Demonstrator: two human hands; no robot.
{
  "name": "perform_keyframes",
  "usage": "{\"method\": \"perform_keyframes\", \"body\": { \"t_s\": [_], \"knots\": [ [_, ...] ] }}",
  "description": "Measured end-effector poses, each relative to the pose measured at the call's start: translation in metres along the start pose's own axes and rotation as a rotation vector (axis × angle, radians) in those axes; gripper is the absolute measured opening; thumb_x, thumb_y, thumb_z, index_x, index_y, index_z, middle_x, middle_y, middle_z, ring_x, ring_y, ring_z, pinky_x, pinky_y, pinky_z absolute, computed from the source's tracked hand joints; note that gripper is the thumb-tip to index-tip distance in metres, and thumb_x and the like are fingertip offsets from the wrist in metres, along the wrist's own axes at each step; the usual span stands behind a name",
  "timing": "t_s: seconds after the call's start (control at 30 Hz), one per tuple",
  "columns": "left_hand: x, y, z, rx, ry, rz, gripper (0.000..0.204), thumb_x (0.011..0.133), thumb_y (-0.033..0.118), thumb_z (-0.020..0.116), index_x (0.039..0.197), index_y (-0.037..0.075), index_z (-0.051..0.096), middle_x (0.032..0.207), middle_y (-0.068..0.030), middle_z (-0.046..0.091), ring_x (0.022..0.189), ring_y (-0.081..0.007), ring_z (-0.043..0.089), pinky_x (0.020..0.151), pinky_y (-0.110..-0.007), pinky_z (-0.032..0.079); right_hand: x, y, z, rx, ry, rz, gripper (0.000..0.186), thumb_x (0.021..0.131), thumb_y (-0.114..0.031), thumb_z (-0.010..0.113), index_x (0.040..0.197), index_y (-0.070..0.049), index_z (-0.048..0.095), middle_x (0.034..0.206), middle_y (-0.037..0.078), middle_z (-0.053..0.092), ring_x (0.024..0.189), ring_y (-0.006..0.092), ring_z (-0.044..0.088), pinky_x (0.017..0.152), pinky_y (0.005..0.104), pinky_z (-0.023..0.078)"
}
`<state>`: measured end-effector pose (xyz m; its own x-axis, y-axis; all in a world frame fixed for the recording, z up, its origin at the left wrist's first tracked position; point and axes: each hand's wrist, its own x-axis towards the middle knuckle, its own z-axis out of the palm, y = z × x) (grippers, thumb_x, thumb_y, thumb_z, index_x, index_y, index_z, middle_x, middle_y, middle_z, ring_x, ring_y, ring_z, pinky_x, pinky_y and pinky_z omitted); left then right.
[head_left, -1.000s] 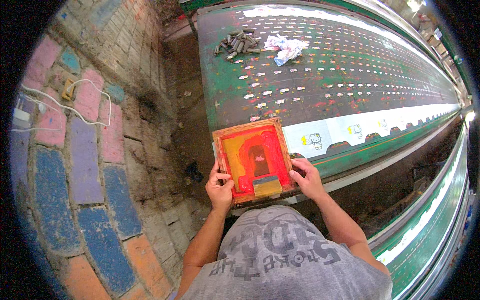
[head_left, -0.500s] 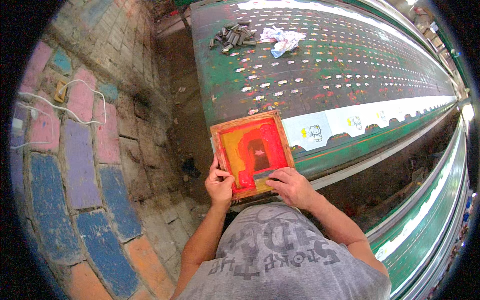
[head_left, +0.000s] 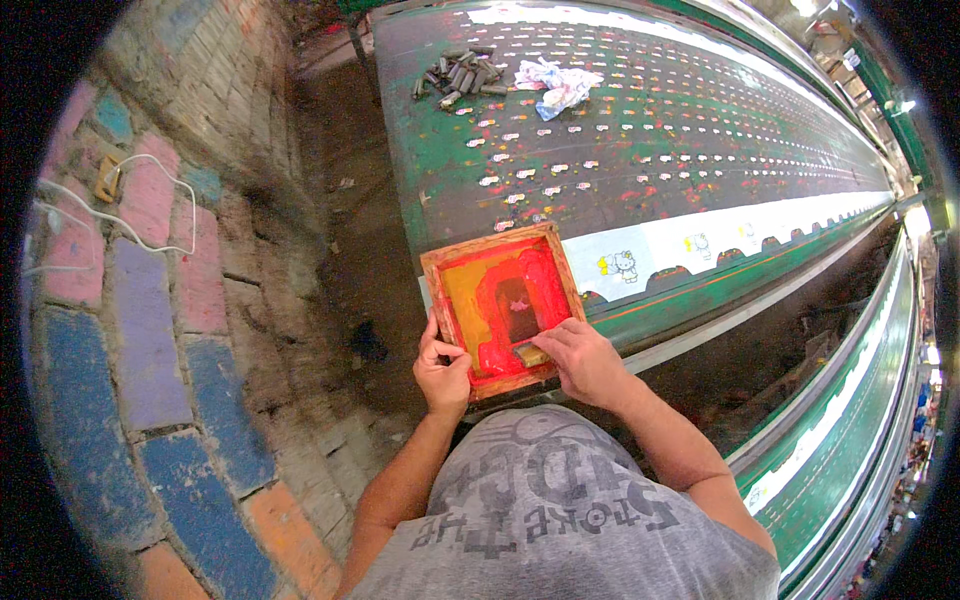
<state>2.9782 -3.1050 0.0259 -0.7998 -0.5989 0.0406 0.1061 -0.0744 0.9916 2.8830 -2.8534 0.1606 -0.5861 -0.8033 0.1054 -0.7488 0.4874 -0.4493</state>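
Observation:
A wooden screen frame (head_left: 430, 290) with red and orange-yellow ink inside sits at the near corner of the long green worktable. My left hand (head_left: 443, 370) grips its left side, fingers curled on the frame. My right hand (head_left: 585, 360) is closed on a small flat squeegee (head_left: 530, 351) with a yellowish handle, inside the frame's lower right. Beside the frame runs a white strip (head_left: 610, 245) printed with cartoon figures along the table edge.
Dark cylinders (head_left: 462, 78) lie in a pile beside a crumpled white cloth (head_left: 555, 85) on the table (head_left: 410, 175). A second long green table (head_left: 820, 480) runs at the right. Painted bricks (head_left: 150, 330) and white cables (head_left: 125, 220) are at the left.
My right hand has left the frame's right edge and moved inward onto the squeegee, which has shifted up and right. My left hand stays on the frame's left side.

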Motion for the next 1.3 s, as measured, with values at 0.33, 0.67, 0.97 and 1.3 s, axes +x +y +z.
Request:
{"method": "perform_keyframes", "body": {
  "t_s": [0.33, 0.67, 0.97, 1.3],
  "knots": [
    [0.002, -0.011, 0.000, -0.063, -0.022, 0.075, 0.025, 0.077, -0.018, 0.072, 0.081, 0.006, 0.064, 0.178, -0.0328, 0.043, 0.166, -0.0381, 0.046, 0.134, -0.049, 0.036, 0.062, 0.032, 0.016, -0.141, 0.403, 0.353, 0.048, 0.089, -0.010, 0.077, 0.136, 0.001, 0.069, 0.111, 0.022, 0.071, 0.106, 0.0441, 0.069, 0.095, 0.0548, 0.059],
    [0.000, -0.005, -0.001, 0.009, -0.035, 0.045, 0.022, 0.080, -0.013, 0.074, 0.082, 0.007, 0.065, 0.174, -0.0371, 0.047, 0.166, -0.0409, 0.045, 0.133, -0.048, 0.034, 0.077, 0.058, 0.042, -0.102, 0.397, 0.361, 0.042, 0.090, -0.008, 0.076, 0.131, 0.001, 0.073, 0.111, 0.021, 0.071, 0.110, 0.0442, 0.070, 0.097, 0.0554, 0.058],
    [0.001, -0.008, -0.001, 0.009, -0.018, 0.057, 0.025, 0.076, -0.015, 0.074, 0.080, 0.007, 0.064, 0.179, -0.0326, 0.042, 0.166, -0.0392, 0.046, 0.133, -0.049, 0.036, 0.089, 0.068, 0.008, 0.119, 0.058, -0.003, 0.037, 0.091, -0.004, 0.074, 0.127, 0.001, 0.078, 0.114, 0.021, 0.073, 0.116, 0.0425, 0.070, 0.105, 0.0523, 0.058],
    [0.003, 0.004, -0.001, 0.095, 0.008, 0.011, 0.021, 0.077, -0.013, 0.074, 0.079, 0.006, 0.067, 0.175, -0.0317, 0.049, 0.164, -0.0352, 0.050, 0.130, -0.043, 0.040, 0.118, 0.093, 0.013, 0.012, 0.062, -0.287, 0.041, 0.089, -0.009, 0.078, 0.130, -0.006, 0.080, 0.119, 0.015, 0.076, 0.118, 0.0363, 0.070, 0.106, 0.0491, 0.057]
  ]
}}
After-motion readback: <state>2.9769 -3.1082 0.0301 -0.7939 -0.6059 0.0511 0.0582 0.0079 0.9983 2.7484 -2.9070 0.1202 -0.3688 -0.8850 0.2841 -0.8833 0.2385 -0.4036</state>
